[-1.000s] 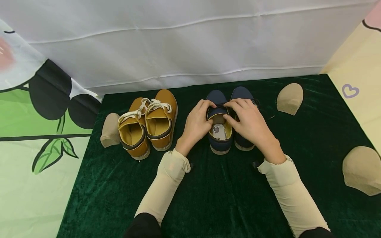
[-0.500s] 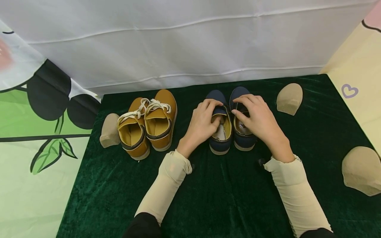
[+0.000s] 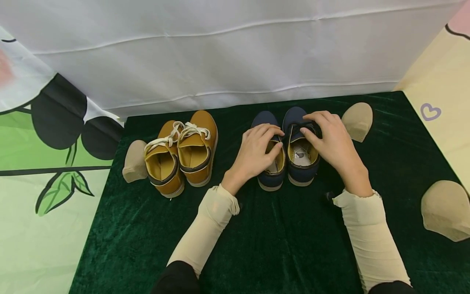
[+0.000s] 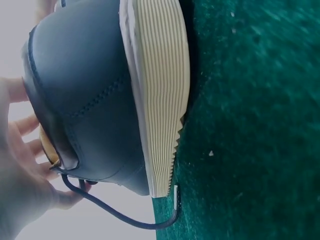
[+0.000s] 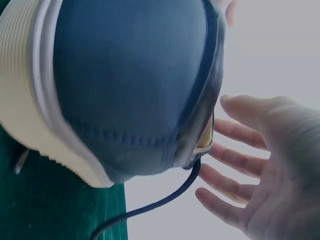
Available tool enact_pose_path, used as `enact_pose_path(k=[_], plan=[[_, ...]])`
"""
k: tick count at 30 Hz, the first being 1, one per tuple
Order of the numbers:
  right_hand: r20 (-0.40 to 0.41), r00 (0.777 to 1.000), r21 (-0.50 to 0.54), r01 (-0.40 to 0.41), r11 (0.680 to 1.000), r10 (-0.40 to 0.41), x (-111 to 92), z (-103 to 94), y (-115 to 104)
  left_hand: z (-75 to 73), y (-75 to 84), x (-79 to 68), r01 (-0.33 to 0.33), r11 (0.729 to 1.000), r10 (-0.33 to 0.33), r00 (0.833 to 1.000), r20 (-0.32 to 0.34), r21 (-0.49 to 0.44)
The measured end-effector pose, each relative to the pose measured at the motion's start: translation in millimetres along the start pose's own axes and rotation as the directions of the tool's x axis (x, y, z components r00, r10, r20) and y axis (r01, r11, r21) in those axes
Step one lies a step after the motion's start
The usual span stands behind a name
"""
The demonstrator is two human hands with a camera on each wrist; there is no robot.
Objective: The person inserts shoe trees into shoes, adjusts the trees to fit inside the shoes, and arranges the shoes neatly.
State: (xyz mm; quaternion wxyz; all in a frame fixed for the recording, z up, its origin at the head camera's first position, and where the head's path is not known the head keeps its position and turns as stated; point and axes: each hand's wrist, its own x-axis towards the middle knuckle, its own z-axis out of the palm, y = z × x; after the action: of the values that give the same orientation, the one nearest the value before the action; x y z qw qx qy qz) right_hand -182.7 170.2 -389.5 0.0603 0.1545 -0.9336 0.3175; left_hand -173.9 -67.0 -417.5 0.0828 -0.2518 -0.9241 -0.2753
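Reading the head view with twelve away from the wearer, I have two navy shoes side by side, long axes roughly twelve to six, toes at twelve. The left hand [image 3: 254, 152] partly covers the left shoe [image 3: 271, 179], which shows at its three o'clock; its fingers bend loosely, thumb parted from them. The right shoe [image 3: 301, 158] lies at nine from the right hand [image 3: 335, 143], so each hand is nearer its own shoe. Tan shoes [image 3: 192, 141] stand at the left hand's nine, a beige form [image 3: 358, 122] near the right hand's one.

In the left wrist view, the hand sits at the shoe's eight o'clock, half open, fingers spread; a lace [image 4: 135, 224] trails toward six. I see nothing gripped.

In the right wrist view, the hand is at four, fingers parted, apparently holding nothing; another lace [image 5: 145, 209] droops toward six. Fingertip contact I cannot tell.
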Motion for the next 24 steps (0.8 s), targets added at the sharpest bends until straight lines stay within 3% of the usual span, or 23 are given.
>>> enact_pose_path(k=[5,17,24], plan=[[-0.001,0.999,0.01,-0.037,0.999,0.037,2,-4.6,11,2.2,2.8,2.6,0.02,1.0,-0.02,1.0,0.008,0.021],[-0.013,0.989,0.007,-0.145,0.989,0.145,2,-13.9,40,4.6,18.6,13.2,0.136,0.984,-0.142,0.989,0.04,0.117],[-0.045,0.974,-0.012,-0.223,0.975,0.222,0,-19.8,59,8.5,22.2,18.1,0.133,0.972,-0.141,0.989,0.031,0.193]])
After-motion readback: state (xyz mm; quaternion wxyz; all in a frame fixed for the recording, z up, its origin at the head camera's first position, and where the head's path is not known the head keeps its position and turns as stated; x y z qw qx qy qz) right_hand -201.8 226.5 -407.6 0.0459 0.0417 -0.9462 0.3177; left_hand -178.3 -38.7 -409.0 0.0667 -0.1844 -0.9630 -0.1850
